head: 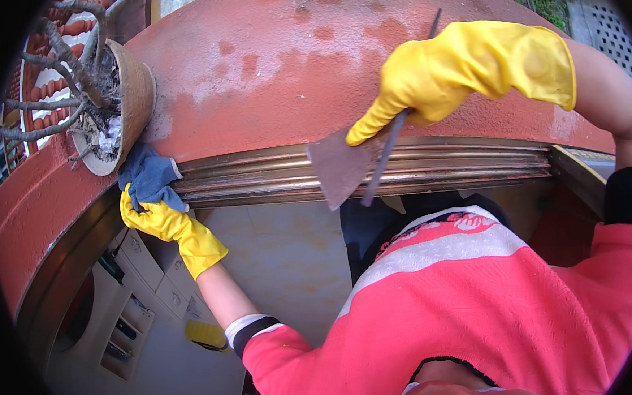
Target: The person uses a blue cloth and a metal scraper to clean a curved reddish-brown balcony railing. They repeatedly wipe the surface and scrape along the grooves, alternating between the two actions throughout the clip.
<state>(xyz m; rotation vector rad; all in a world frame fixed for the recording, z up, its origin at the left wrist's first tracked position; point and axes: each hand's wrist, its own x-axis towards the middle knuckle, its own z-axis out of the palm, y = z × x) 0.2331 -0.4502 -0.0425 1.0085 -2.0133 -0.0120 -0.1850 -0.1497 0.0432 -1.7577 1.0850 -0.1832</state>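
My left hand (170,224), in a yellow rubber glove, has its fingers closed on a bunched blue cloth (149,176). The cloth lies at the left end of a grooved bronze-coloured window track (253,164), close below a plant pot. My right hand (432,74), gloved the same way, is raised over the track. It holds a brown sheet that looks like sandpaper (339,169), together with a thin dark rod (389,153) that slants across the track. The index finger points down along the sheet. Whether the sheet touches the track cannot be told.
Beyond the track lies a rough red-painted sill (279,81) with pale worn patches. A clay pot (137,105) with a bare-branched plant (84,75) stands on its left. Red balusters (51,89) are behind. Indoors are white drawers (149,263) and a wall shelf (125,338).
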